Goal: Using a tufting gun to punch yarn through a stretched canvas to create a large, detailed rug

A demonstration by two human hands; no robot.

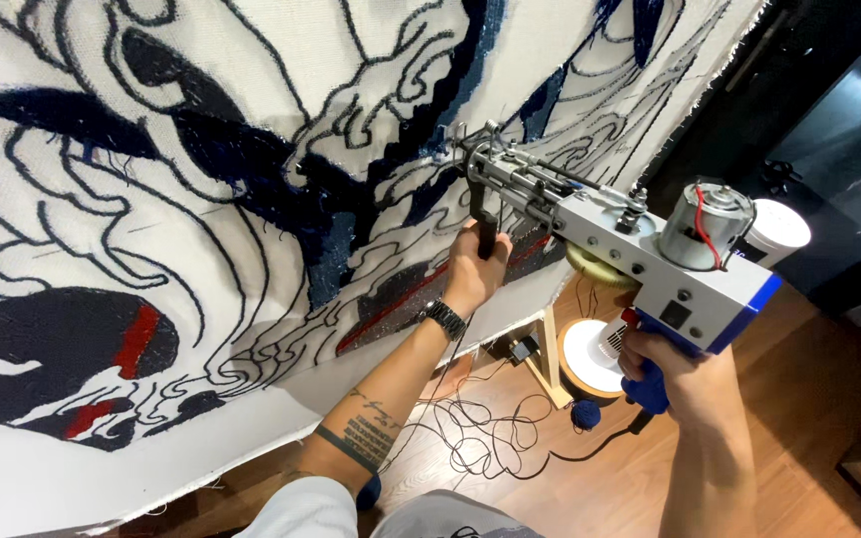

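tufting gun [610,234] is up against the stretched cloth [72,100], its needle tip touching the dark blue pattern. we see the left hand [475,264] wrapped around the gun's black front handle and the right hand [675,374] gripping the blue rear grip. loose yarn [480,433] lies tangled on the wooden floor [809,399] below.
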